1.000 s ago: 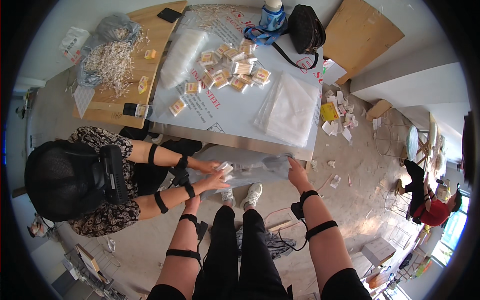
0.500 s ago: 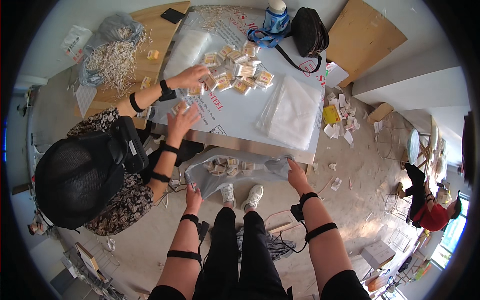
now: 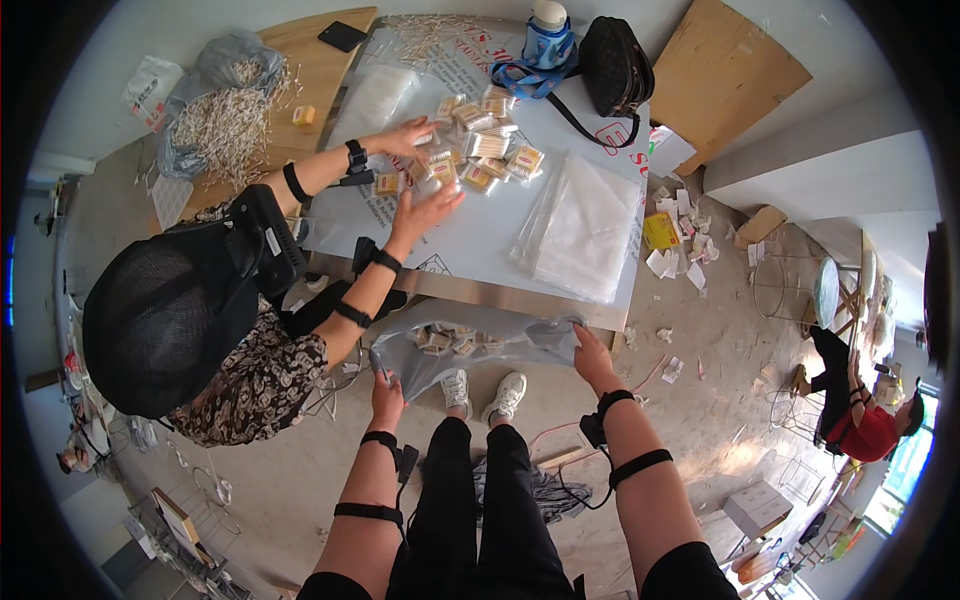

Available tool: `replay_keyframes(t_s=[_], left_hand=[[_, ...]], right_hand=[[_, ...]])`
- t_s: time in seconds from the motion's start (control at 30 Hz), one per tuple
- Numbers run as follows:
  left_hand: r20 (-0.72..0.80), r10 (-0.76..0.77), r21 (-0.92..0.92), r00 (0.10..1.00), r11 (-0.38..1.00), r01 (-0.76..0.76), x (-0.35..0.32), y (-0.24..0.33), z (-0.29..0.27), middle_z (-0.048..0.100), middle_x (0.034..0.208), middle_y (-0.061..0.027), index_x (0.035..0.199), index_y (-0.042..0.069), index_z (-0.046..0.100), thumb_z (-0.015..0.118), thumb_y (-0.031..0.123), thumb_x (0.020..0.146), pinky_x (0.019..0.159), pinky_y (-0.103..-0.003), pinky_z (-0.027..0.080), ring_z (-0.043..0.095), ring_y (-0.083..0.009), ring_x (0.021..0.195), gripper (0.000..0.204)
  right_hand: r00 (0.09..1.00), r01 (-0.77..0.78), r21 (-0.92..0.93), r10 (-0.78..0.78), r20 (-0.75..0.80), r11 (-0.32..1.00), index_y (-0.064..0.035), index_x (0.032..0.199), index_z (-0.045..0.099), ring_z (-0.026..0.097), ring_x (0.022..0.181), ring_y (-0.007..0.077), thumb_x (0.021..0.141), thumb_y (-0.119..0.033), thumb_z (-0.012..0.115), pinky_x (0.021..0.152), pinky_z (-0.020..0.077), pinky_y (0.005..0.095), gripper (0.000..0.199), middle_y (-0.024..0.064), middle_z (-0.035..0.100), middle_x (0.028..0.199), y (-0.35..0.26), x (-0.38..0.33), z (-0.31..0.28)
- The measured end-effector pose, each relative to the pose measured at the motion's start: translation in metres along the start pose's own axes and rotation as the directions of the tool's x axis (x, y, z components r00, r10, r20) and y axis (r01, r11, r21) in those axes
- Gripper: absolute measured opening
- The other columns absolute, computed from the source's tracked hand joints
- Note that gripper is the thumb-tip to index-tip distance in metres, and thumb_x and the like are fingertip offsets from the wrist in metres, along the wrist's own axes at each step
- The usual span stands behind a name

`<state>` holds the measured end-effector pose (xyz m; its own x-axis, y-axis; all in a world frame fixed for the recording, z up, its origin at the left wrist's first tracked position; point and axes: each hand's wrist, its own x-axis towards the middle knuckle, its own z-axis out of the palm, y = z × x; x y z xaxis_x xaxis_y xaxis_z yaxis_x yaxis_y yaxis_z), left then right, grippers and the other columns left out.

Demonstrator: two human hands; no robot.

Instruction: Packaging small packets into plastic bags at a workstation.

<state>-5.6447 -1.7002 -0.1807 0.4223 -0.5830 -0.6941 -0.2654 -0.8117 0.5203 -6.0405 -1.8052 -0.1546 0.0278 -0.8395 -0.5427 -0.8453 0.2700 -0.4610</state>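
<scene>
A grey translucent plastic bag (image 3: 500, 362) is stretched wide just below the table's front edge. My left hand (image 3: 387, 392) is closed on its left rim, and my right hand (image 3: 590, 352) grips the right rim. Several small packs of cotton swabs (image 3: 440, 338) lie inside the bag. On the table, a co-worker's two hands (image 3: 428, 208) are around part of a heap of similar swab packs (image 3: 488, 145), with yellow labels and clear wrapping.
The metal-topped table (image 3: 470, 240) bears clear plastic bags (image 3: 585, 235), a blue bottle (image 3: 548, 45) and a dark shoulder bag (image 3: 617, 68). Loose cotton swabs (image 3: 215, 135) are piled on a wooden board at left. The co-worker (image 3: 170, 310) stands close on my left. Paper scraps litter the floor at right.
The co-worker's hands have moved right and forward to the heap, gathering packs between them. The co-worker's head has shifted slightly right. My hands stay at the bag's rim.
</scene>
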Motion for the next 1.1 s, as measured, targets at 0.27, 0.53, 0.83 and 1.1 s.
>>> replay_keyframes(t_s=[0.27, 0.53, 0.83, 1.1], left_hand=[[-0.005, 0.020, 0.010, 1.000, 1.000, -0.020, 0.004, -0.002, 0.002, 0.048, 0.121, -0.0079, 0.129, 0.016, 0.025, 0.046, 0.004, 0.085, 0.049, -0.031, 0.054, 0.059, -0.0242, 0.086, 0.050], [0.015, 0.030, 0.013, 0.999, 0.999, -0.030, 0.002, 0.007, 0.006, 0.045, 0.123, -0.0097, 0.129, 0.012, 0.026, 0.045, 0.002, 0.085, 0.049, -0.032, 0.056, 0.059, -0.0275, 0.087, 0.049], [0.045, -0.010, 0.182, 0.999, 0.983, 0.002, 0.039, -0.037, -0.021, 0.045, 0.123, -0.0095, 0.129, 0.011, 0.029, 0.044, 0.016, 0.089, 0.051, -0.032, 0.054, 0.058, -0.0257, 0.090, 0.043], [0.075, -0.079, 0.187, 0.994, 0.980, 0.064, 0.031, -0.037, 0.000, 0.048, 0.121, -0.0093, 0.132, 0.010, 0.032, 0.039, 0.027, 0.092, 0.057, -0.033, 0.053, 0.057, -0.0211, 0.091, 0.044]], right_hand=[[1.000, 0.004, -0.027, -0.004, -0.006, 1.000, -0.0119, 0.125, 0.041, 0.045, 0.111, 0.0351, 0.078, -0.006, 0.046, 0.091, 0.0395, 0.0407, 0.048, 0.0173, 0.041, 0.129, 0.005, 0.001, 0.004], [0.999, 0.001, -0.010, -0.001, -0.033, 1.000, -0.0115, 0.126, 0.040, 0.045, 0.111, 0.0359, 0.078, -0.006, 0.046, 0.092, 0.0393, 0.0408, 0.048, 0.0177, 0.041, 0.129, 0.013, 0.001, 0.004], [0.998, -0.028, -0.036, 0.026, -0.056, 0.999, -0.0079, 0.129, 0.035, 0.042, 0.114, 0.0365, 0.078, -0.004, 0.042, 0.093, 0.0382, 0.0410, 0.051, 0.0201, 0.036, 0.132, 0.014, 0.022, -0.003], [0.998, 0.025, -0.028, -0.027, -0.065, 0.999, -0.0080, 0.129, 0.034, 0.039, 0.117, 0.0351, 0.078, -0.004, 0.043, 0.095, 0.0361, 0.0398, 0.052, 0.0201, 0.037, 0.131, 0.019, 0.030, -0.003]])
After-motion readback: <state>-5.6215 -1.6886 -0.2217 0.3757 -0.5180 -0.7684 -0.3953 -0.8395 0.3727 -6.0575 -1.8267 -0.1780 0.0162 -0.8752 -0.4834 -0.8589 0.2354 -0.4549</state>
